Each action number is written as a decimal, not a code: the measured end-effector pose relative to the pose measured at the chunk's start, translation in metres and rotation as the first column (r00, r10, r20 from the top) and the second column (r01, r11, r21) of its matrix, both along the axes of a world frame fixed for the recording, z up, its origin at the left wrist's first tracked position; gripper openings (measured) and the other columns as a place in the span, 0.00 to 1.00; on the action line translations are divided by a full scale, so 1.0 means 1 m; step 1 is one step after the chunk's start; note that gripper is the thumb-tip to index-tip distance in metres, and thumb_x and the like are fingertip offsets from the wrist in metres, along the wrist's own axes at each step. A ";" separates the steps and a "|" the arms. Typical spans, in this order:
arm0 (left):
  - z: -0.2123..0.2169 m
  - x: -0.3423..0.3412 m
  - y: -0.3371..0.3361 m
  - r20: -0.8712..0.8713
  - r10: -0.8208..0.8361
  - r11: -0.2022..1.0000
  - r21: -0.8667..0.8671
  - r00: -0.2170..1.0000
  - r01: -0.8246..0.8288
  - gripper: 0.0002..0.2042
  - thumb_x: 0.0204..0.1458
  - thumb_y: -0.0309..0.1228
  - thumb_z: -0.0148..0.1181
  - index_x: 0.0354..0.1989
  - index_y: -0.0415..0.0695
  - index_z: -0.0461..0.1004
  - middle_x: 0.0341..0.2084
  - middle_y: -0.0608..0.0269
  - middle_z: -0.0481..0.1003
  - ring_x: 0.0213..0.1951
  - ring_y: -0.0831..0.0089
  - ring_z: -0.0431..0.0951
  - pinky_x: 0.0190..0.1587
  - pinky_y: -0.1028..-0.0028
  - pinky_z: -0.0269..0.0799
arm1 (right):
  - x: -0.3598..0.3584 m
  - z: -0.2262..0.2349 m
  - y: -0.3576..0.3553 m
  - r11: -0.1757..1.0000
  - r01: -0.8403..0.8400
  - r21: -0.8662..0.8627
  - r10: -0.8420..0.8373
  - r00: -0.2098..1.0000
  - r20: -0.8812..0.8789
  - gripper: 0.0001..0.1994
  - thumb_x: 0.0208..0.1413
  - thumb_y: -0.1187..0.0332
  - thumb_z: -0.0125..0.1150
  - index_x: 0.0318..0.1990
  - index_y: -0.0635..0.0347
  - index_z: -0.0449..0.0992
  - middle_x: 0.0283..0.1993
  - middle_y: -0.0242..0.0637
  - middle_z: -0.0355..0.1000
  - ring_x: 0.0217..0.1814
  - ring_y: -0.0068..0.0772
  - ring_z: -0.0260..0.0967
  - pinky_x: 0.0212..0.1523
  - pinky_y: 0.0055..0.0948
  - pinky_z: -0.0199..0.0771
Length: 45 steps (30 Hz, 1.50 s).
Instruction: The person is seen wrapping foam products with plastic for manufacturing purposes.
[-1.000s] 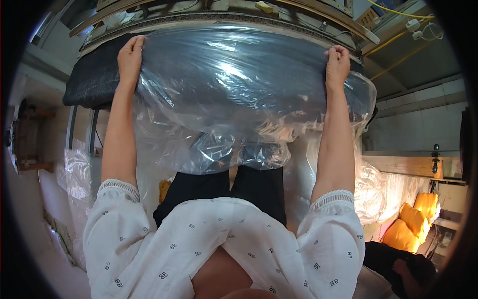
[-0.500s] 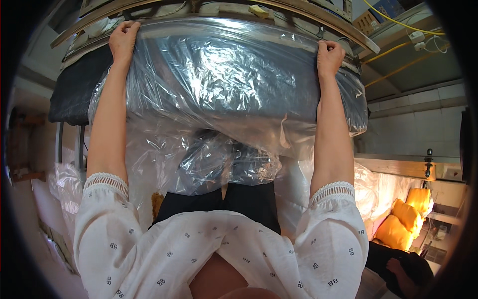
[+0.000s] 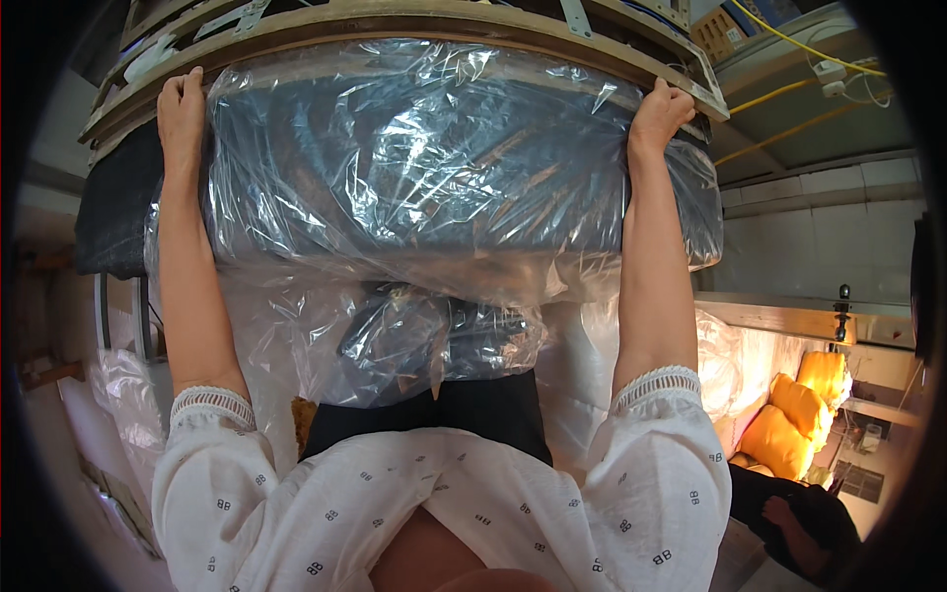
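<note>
A large sheet of clear plastic film [image 3: 424, 178] lies crinkled and shiny over a dark padded form in front of me. Its near part hangs over my knees. My left hand [image 3: 182, 123] is closed at the film's far left edge, fingertips against a long wooden bar [image 3: 395, 22]. At the far right corner my right hand [image 3: 659, 116] is also closed on the film, fingers curled close to the bar's end. Dark cloth [image 3: 118, 212] sticks out from under the film on the left. What lies between the fingertips is partly hidden.
Behind the bar runs more wooden framing with metal brackets [image 3: 577, 18]. Yellow cables [image 3: 789, 89] and a white plug hang at the far right. Orange bundles [image 3: 784, 429] lie lit at the right. A person in dark clothing [image 3: 799, 523] is at the lower right.
My left hand has shifted left. The film's far edge has come up to the wooden bar, closing the gap between them. The film looks less taut and more crinkled; the view has tilted slightly.
</note>
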<state>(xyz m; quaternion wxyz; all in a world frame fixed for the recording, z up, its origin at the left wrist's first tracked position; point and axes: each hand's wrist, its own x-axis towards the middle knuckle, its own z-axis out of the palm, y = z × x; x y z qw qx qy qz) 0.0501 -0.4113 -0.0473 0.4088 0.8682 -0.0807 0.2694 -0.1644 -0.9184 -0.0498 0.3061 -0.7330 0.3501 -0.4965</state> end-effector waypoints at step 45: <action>0.027 -0.357 0.218 -0.443 -0.231 0.843 -0.536 0.866 -0.049 0.06 0.56 0.33 0.54 0.37 0.46 0.72 0.33 0.72 0.71 0.35 0.84 0.67 0.40 0.81 0.62 | -0.156 0.028 0.145 0.787 -0.616 0.022 0.528 0.655 -0.541 0.09 0.45 0.61 0.62 0.29 0.56 0.75 0.26 0.31 0.70 0.31 0.32 0.68 0.31 0.29 0.66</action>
